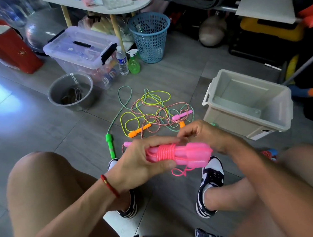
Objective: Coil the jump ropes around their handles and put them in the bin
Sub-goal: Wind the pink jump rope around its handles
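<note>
1. One white bin (278, 98) stands open on the floor, beyond and to the right of the grip, well apart from both hands.
2. Beyond the grip, a clear lidded box (81, 47), a blue basket (150, 37) and a grey bucket (70, 92) sit far off on the floor, with a bottle (122, 60) and a green sprayer (134, 63) between box and basket.
3. Just past the hands lies a tangle of loose ropes (151, 107) in yellow, teal and striped pink, with an orange handle (139, 130), a pink handle (181, 115) and a green handle (110, 145) lying around it; the green one is left of the grip.
4. Left hand (136, 166) has fingers and thumb curled round the pink rope bundle (180, 153), holding it sideways above the shoes.
5. Right hand (203, 135) sits just behind the bundle, fingertips bent toward the coils; whether it pinches the cord I cannot tell.
6. Pink cord is wound in tight turns around the two handles held together, whose thick ends stick out to the right of the grip.
7. A short loose cord end (179, 172) hangs under the bundle.
</note>
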The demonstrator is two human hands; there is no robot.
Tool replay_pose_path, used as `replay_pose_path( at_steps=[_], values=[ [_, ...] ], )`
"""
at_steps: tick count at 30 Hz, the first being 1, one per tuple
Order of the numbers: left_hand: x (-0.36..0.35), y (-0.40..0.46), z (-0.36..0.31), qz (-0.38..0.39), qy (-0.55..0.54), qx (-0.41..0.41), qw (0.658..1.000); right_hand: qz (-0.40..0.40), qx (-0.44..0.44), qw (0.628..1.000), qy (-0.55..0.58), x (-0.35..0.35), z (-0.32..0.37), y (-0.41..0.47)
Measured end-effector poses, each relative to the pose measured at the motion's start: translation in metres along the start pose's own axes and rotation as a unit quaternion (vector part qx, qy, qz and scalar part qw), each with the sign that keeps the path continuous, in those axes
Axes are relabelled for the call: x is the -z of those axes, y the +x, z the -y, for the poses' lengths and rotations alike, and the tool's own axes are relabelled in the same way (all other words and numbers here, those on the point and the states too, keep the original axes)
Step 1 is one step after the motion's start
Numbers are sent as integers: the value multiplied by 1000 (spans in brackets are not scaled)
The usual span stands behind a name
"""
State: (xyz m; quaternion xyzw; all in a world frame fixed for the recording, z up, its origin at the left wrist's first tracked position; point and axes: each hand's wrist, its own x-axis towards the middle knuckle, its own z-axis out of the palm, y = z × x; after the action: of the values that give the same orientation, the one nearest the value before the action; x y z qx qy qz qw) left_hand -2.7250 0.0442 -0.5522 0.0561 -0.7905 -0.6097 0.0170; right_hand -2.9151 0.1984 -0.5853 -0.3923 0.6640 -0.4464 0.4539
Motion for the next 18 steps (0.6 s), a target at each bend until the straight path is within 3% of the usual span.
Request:
replay_pose_path(
  at_steps=[3,7,10,13,15,18],
  values=[
    [5,3,10,-101,-177,67,977,-44,-2,998,44,-22,-7,1],
    [21,11,26,-186,-248,152,939,-22,-13,999,-34,-63,-5,4],
    [23,10,31,-235,-240,189,923,-34,-27,996,-77,-82,4,5],
    [22,9,39,-260,-237,214,911,-24,-74,996,-50,-92,11,4],
    [23,8,41,-267,-211,203,918,-33,-96,994,-47,-96,16,3],
    [22,7,38,-282,-118,170,937,-60,-89,982,-155,-97,22,0]
  ],
)
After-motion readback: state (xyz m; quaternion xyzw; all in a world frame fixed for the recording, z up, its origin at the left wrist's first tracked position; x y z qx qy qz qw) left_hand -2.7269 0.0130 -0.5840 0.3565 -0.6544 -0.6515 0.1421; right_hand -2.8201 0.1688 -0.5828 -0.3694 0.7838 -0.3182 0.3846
